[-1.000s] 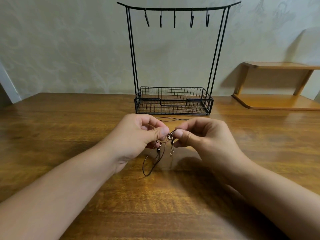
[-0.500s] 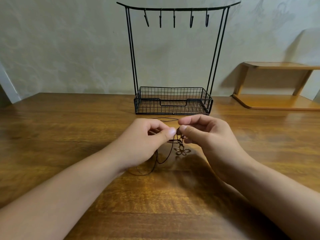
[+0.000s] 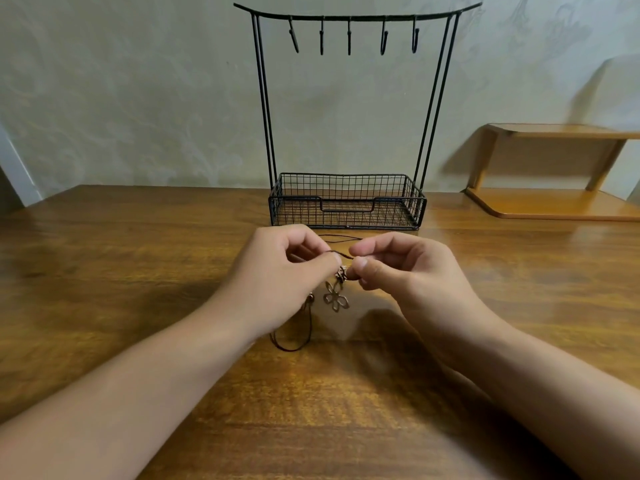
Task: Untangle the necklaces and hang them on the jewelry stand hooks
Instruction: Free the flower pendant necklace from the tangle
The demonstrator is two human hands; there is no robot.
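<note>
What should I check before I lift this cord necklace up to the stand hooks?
1. Grip: left hand and right hand both pinch the dark cord: ok.
2. Flower pendant hangs free below the hands: ok.
3. Cord untangled: a loop trails on the table under the left wrist, partly hidden: cannot tell.
4. Five hooks on the jewelry stand are bare: ok.
5. Second necklace separated: cannot tell.

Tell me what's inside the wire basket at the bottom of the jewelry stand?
Nothing shows inside the wire basket: only its mesh floor is visible. The front wall partly screens the floor's near edge, so something tiny there could be missed.
</note>
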